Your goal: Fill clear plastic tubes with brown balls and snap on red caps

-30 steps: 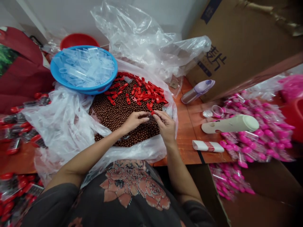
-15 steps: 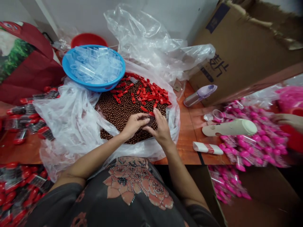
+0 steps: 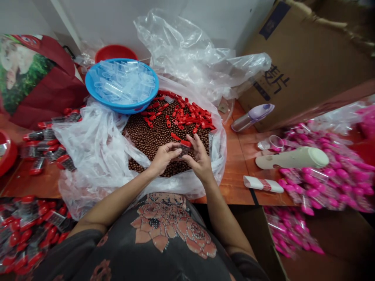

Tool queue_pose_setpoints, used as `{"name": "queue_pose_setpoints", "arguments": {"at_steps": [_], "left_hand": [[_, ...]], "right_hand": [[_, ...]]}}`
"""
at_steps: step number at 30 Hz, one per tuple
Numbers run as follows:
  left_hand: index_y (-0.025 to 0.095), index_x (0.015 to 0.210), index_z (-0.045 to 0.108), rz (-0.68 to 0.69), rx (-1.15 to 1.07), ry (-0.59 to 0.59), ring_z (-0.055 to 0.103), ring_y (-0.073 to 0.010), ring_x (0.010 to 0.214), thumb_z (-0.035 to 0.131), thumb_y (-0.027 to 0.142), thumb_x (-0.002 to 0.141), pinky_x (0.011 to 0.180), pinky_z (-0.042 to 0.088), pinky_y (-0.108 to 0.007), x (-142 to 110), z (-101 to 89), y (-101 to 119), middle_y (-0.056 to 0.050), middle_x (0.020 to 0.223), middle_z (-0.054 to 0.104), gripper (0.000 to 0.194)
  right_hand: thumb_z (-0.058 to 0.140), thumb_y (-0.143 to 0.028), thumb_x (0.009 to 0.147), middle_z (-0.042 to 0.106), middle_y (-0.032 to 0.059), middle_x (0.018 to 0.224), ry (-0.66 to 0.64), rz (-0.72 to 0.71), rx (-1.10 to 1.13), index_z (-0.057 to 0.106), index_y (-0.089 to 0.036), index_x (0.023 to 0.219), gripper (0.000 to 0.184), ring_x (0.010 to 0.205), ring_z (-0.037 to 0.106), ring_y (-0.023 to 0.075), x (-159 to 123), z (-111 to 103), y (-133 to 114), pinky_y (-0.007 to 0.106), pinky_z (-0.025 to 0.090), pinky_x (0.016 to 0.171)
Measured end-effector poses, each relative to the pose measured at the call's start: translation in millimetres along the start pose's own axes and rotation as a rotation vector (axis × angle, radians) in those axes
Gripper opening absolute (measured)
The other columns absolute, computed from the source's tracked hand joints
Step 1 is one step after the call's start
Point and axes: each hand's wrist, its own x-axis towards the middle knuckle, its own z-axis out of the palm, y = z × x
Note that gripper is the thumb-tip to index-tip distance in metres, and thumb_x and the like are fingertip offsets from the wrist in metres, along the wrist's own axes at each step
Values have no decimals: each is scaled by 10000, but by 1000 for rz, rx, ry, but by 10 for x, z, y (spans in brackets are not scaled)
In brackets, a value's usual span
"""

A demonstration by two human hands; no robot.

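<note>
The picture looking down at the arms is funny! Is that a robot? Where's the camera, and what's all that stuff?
No robot here, just a person with two bare hands. The camera sits on their head, so you see downward, almost as they do. The left hand pinches a small clear container with a red top. The right hand curves around its other side; I can't tell whether it grips too. Below are lots of little brown balls on white plastic, with loose red pieces on top. The blue basin holds clear plastic pieces. On the right lies a pink-topped pile.
</note>
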Motion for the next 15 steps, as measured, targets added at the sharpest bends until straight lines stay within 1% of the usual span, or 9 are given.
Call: {"name": "queue_pose_setpoints", "arguments": {"at_steps": [1,3,5,6,9,13,15], "left_hand": [[144,976,700,7,10,-7,635,-137,811,806,320,669,757,538,-276,-6,-9,-2,-44,940,694,369],[145,998,695,21,44,-15,640,-143,811,793,337,687,764,551,-295,-17,-27,-3,-48,942,694,378],[138,1010,696,54,103,-17,637,-141,791,788,335,692,745,554,-286,-28,-41,0,-49,912,694,384],[135,1015,697,77,141,-21,635,-141,786,784,330,696,736,554,-281,-33,-46,3,-49,902,693,383],[128,1028,701,153,253,-28,629,-141,787,763,310,717,731,550,-270,-45,-54,17,-53,902,696,366],[123,1039,707,187,325,-16,633,-148,800,752,294,723,723,544,-261,-51,-57,38,-62,931,704,363],[123,1024,710,161,293,-14,637,-146,784,769,293,702,722,545,-264,-54,-61,42,-59,909,707,369]], "right_hand": [[623,-327,881,462,85,1494,2,26,34,233,-298,1518,747,1364,457,216,3,-7,-13,448,427,1107],[624,-326,882,539,56,1431,29,64,35,420,-300,1437,592,1316,513,208,13,-26,-44,441,417,1118],[612,-326,891,629,32,1329,77,111,35,591,-289,1297,409,1240,581,200,25,-42,-81,434,429,1110],[593,-325,903,673,21,1264,108,141,57,645,-283,1230,334,1189,618,194,31,-47,-100,429,455,1088],[601,-324,897,745,-5,1106,183,200,121,722,-276,1091,235,1048,692,187,38,-42,-143,418,524,1013],[627,-315,879,749,-10,1091,258,145,88,729,-283,1082,230,1014,706,190,26,-16,-134,414,543,989],[612,-310,891,746,-6,1100,240,109,68,725,-287,1091,231,1012,707,189,19,-15,-107,405,548,978]]}}
